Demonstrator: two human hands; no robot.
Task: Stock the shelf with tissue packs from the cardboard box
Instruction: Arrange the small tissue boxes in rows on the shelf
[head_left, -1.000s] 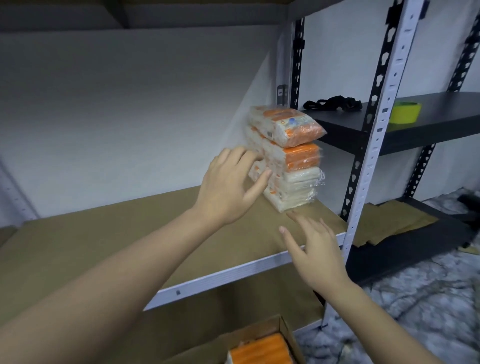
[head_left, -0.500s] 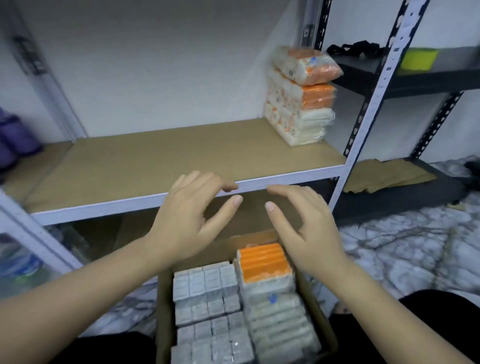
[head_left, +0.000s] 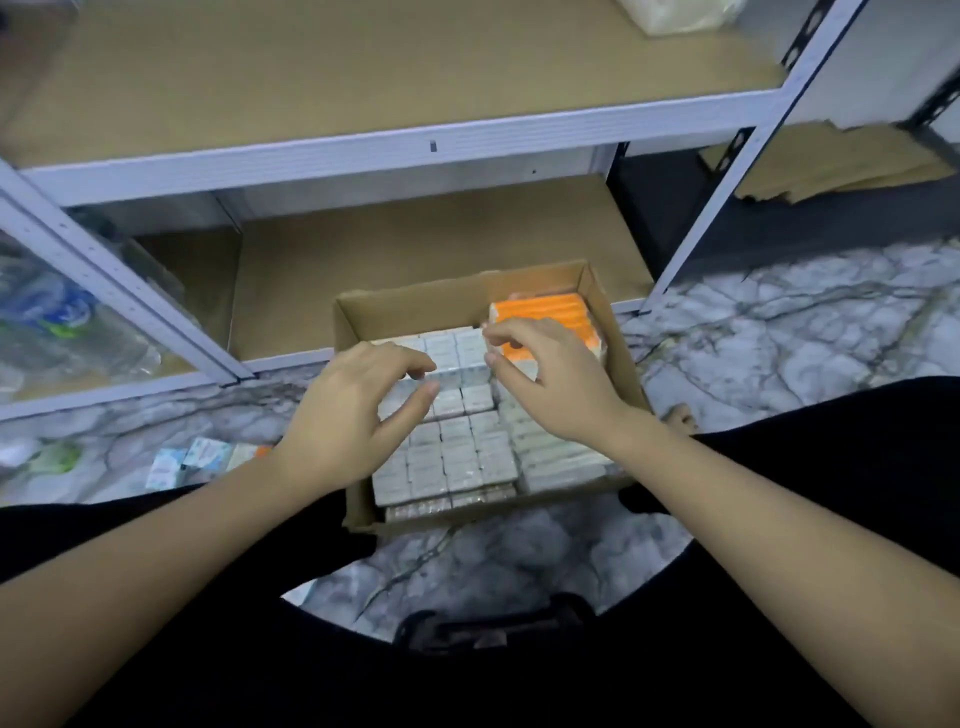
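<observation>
Orange-topped tissue pack (head_left: 545, 322) stands at the cardboard box's (head_left: 358, 499) far corner, just beyond my right hand (head_left: 550, 379); grey-white packs (head_left: 457, 457) lie under my left hand (head_left: 348, 415). Both hands' fingers are curled apart, gripping nothing.

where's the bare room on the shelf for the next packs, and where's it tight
The middle shelf board shows bare brown from its left side across to the pack at its far right corner. The lower shelf behind the cardboard box is bare too. Crowded: the box, tissue packs wall to wall, left hand and right hand over them.
</observation>
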